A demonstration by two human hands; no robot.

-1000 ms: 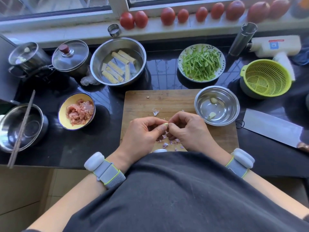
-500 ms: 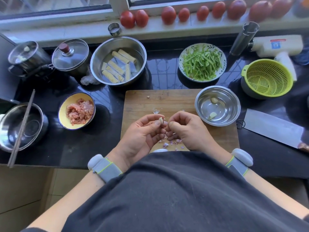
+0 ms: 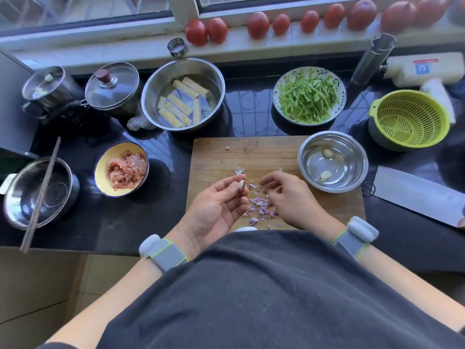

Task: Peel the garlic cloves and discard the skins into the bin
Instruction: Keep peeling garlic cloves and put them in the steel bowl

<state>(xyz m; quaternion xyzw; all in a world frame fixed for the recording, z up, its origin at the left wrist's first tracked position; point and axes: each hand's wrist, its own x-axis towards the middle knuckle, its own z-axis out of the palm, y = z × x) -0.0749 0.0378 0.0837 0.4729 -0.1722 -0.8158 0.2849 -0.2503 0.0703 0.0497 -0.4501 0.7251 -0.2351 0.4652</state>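
My left hand is turned palm up over the wooden cutting board and pinches a pale peeled garlic clove at its fingertips. To its right, my right hand hovers palm down with loosely curled fingers, and I see nothing held in it. A heap of purple garlic skins lies on the board between the hands. Two peeled cloves sit in the steel bowl on the board's right corner. No bin is in view.
A cleaver lies right of the board, a green colander beyond it. Behind the board stand a plate of green strips and a steel bowl of tofu rolls. A yellow bowl of minced meat, pots and chopsticks are left.
The hands were joined at the fingertips over the clove. They have parted: the left hand turned palm up keeping the clove, the right moved off to the right.
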